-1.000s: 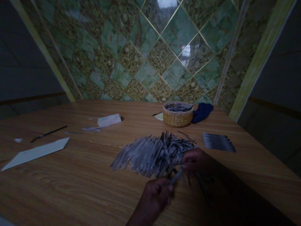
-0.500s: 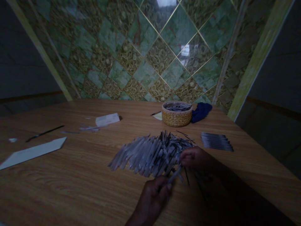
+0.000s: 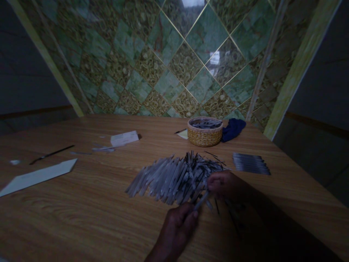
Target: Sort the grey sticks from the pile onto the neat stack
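Note:
My left hand (image 3: 178,225) is closed on one end of a thin, pale strip (image 3: 201,202) that looks like a narrow translucent sleeve. At the strip's upper end, my right hand (image 3: 222,183) has its fingers pinched together. Whether something dark and thin sits inside the strip is too dim to tell. Right behind both hands spreads a pile of similar pale sleeves (image 3: 163,178), mixed with thin dark sticks on its right side. A few dark sticks (image 3: 217,206) lie on the table below my right hand, partly in shadow.
On the right lies a neat row of filled sleeves (image 3: 251,163). Behind the pile stands a round woven basket (image 3: 205,138) holding more strips, beside a dark blue cloth (image 3: 233,130). To the left are a white box (image 3: 124,138), a dark stick (image 3: 51,155) and a pale flat strip (image 3: 40,176).
Both hands stay nearly in place, still holding the strip. My right hand has shifted very slightly left. The pile and the other things look the same.

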Available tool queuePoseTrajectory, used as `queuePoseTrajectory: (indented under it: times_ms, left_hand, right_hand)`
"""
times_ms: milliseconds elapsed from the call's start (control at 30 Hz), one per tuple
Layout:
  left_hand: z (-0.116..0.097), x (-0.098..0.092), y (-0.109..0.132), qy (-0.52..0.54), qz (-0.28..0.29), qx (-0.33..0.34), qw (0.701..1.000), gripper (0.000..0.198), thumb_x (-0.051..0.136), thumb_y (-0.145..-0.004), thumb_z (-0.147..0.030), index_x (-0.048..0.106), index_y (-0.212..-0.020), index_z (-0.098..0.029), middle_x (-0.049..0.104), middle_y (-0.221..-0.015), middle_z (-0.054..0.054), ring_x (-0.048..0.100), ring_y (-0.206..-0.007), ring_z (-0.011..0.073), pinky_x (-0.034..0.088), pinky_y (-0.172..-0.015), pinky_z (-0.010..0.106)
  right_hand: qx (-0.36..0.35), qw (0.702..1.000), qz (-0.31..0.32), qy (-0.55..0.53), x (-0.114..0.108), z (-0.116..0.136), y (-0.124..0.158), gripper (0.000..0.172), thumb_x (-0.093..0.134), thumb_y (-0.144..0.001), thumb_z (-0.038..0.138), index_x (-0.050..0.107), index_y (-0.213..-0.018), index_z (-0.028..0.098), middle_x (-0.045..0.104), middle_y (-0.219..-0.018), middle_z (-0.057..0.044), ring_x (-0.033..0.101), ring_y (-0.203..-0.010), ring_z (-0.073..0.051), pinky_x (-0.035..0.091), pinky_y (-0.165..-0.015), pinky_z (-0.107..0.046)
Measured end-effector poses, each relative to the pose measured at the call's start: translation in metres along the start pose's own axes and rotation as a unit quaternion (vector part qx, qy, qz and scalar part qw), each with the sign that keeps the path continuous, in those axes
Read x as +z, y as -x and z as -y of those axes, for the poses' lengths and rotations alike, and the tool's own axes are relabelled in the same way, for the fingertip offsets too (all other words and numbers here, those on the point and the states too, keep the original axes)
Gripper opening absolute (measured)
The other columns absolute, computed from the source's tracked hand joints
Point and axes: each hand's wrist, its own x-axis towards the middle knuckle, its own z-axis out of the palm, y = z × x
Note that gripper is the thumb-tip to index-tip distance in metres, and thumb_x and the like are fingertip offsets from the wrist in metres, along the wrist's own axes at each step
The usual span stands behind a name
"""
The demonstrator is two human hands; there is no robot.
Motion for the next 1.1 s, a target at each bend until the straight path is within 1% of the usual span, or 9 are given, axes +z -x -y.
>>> queuePoseTrajectory:
  times_ms: [100,267,300,367,467,733,867,967,1100]
  left_hand:
    - [-0.001,0.0,0.0,-0.001,0.0,-0.005,1.0,0.03,0.044,-0.083,-0.038,0.047,-0.061,-0.017,0.039,-0.055,-0.004,0.036,-0.052,0.0098,0.028,-0.048,0.021]
    - [-0.006,0.0,0.001,0.02,-0.005,-0.01,1.0,0.028,0.045,-0.083,-0.036,0.052,-0.066,-0.016,0.039,-0.057,-0.004,0.036,-0.052,0.0099,0.029,-0.048,0.021]
    - [-0.006,0.0,0.001,0.021,-0.01,-0.009,1.0,0.027,0.046,-0.083,-0.036,0.052,-0.067,-0.015,0.04,-0.057,-0.004,0.037,-0.053,0.01,0.029,-0.049,0.021]
    - [-0.004,0.0,0.0,0.017,-0.018,-0.006,1.0,0.028,0.046,-0.083,-0.036,0.052,-0.066,-0.015,0.04,-0.058,-0.004,0.038,-0.054,0.0103,0.03,-0.05,0.021]
    - [-0.003,0.0,-0.001,0.008,-0.022,-0.002,1.0,0.028,0.047,-0.082,-0.036,0.051,-0.063,-0.016,0.04,-0.056,-0.004,0.038,-0.053,0.0104,0.03,-0.049,0.021]
    - [-0.009,-0.001,-0.001,-0.034,-0.024,0.006,0.999,0.028,0.045,-0.082,-0.033,0.051,-0.06,-0.016,0.038,-0.055,-0.004,0.038,-0.052,0.0103,0.03,-0.047,0.02]
    - [-0.01,-0.001,0.0,-0.119,-0.038,0.059,0.99,0.027,0.044,-0.084,-0.029,0.058,-0.066,-0.015,0.047,-0.056,-0.001,0.046,-0.052,0.0112,0.034,-0.048,0.02]
    - [-0.007,-0.002,0.0,-0.207,-0.074,0.12,0.968,0.021,0.045,-0.084,-0.024,0.063,-0.077,-0.015,0.059,-0.064,0.003,0.055,-0.058,0.0137,0.041,-0.054,0.021]
    - [-0.003,-0.002,0.0,-0.28,-0.122,0.159,0.939,0.02,0.046,-0.083,-0.024,0.064,-0.082,-0.016,0.062,-0.066,0.005,0.058,-0.06,0.0157,0.045,-0.056,0.023]
  right_hand:
    - [0.0,0.999,0.027,-0.024,0.0,-0.003,-0.001,0.014,0.058,-0.074,0.031,0.054,-0.075,0.017,0.058,-0.052,0.005,0.049,-0.041,-0.008,0.038,-0.041,-0.017]
    - [0.006,0.999,-0.001,0.038,0.004,-0.01,-0.003,0.039,0.046,-0.082,0.044,0.048,-0.054,0.017,0.048,-0.038,0.005,0.041,-0.032,-0.007,0.029,-0.033,-0.017]
    - [0.01,0.999,-0.011,0.038,0.004,-0.01,-0.003,0.04,0.046,-0.082,0.045,0.049,-0.054,0.017,0.047,-0.038,0.005,0.041,-0.032,-0.007,0.028,-0.033,-0.016]
    - [0.012,1.0,-0.015,0.017,0.003,-0.008,-0.003,0.03,0.052,-0.079,0.043,0.054,-0.064,0.017,0.052,-0.042,0.005,0.044,-0.034,-0.007,0.031,-0.034,-0.016]
    - [-0.002,1.0,0.004,-0.026,0.002,-0.005,-0.002,0.019,0.059,-0.073,0.035,0.056,-0.078,0.017,0.058,-0.05,0.005,0.05,-0.038,-0.008,0.037,-0.038,-0.017]
    - [0.001,1.0,0.012,-0.018,0.007,-0.009,-0.003,0.032,0.05,-0.079,0.043,0.05,-0.059,0.017,0.049,-0.041,0.006,0.041,-0.032,-0.006,0.03,-0.033,-0.016]
    - [0.031,1.0,-0.003,0.002,0.008,-0.009,-0.002,0.03,0.049,-0.079,0.04,0.049,-0.059,0.017,0.049,-0.038,0.007,0.039,-0.029,-0.006,0.026,-0.03,-0.015]
    - [0.071,0.997,-0.024,-0.006,0.013,-0.007,-0.004,0.029,0.049,-0.077,0.039,0.047,-0.057,0.018,0.047,-0.033,0.008,0.034,-0.024,-0.005,0.023,-0.028,-0.015]
    - [0.105,0.993,-0.032,-0.047,0.02,-0.001,-0.006,0.027,0.048,-0.075,0.038,0.044,-0.056,0.019,0.046,-0.029,0.008,0.029,-0.02,-0.005,0.02,-0.026,-0.015]
